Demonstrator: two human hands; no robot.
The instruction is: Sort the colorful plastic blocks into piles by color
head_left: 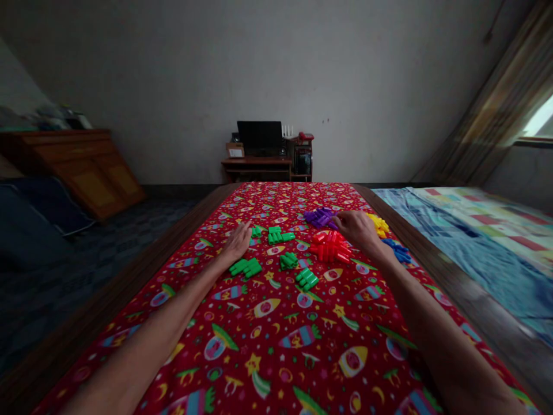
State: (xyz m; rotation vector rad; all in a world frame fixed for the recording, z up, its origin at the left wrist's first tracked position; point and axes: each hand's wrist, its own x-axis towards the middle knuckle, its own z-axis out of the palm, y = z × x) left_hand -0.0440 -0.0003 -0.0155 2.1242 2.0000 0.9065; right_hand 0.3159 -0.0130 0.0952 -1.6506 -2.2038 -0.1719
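My left hand (238, 241) lies flat on the red patterned tablecloth (276, 346), fingers stretched out, its fingertips beside a small green block (256, 231). More green blocks sit close by: one cluster (246, 267) by my left wrist, another (280, 236) further off, and two (288, 260), (306, 279) nearer the middle. My right hand (358, 226) reaches over the red blocks (330, 246), fingers curled at the edge of the purple blocks (319, 217); whether it grips one is unclear. Yellow blocks (379, 225) and blue blocks (398, 251) lie to its right.
The long table has dark wooden edges (432, 253). A bed with a striped blue sheet (470, 230) lies to the right. A wooden cabinet (86, 167) stands at the left. A small desk with a monitor (260, 138) is against the far wall.
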